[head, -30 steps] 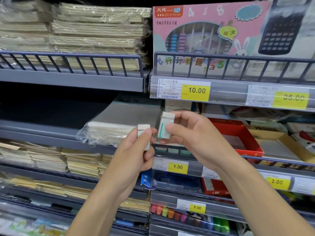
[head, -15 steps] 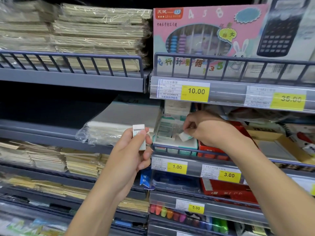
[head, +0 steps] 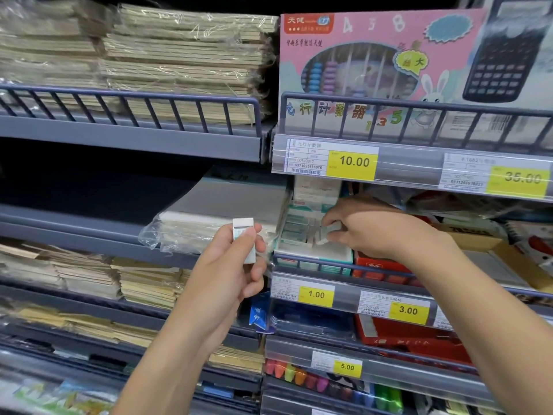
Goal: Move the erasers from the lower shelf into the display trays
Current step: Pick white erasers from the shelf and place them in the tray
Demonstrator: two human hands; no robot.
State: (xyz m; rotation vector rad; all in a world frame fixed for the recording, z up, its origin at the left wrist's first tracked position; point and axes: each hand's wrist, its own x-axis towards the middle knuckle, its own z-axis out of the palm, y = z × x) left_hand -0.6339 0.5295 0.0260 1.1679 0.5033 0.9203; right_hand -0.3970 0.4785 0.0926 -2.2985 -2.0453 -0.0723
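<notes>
Your right hand [head: 371, 227] is seating one eraser [head: 329, 232] in the display tray [head: 314, 256] above the 1.00 price tag [head: 317, 295], fingers pinched on it. Your left hand [head: 227, 271] grips a second eraser [head: 244, 239] just left of that tray. Next, judged: release the first, then bring the second across.

Two hands [head: 227, 274] [head: 374, 232], two held erasers [head: 244, 239] [head: 329, 232], five yellow price tags [head: 353, 161].
</notes>
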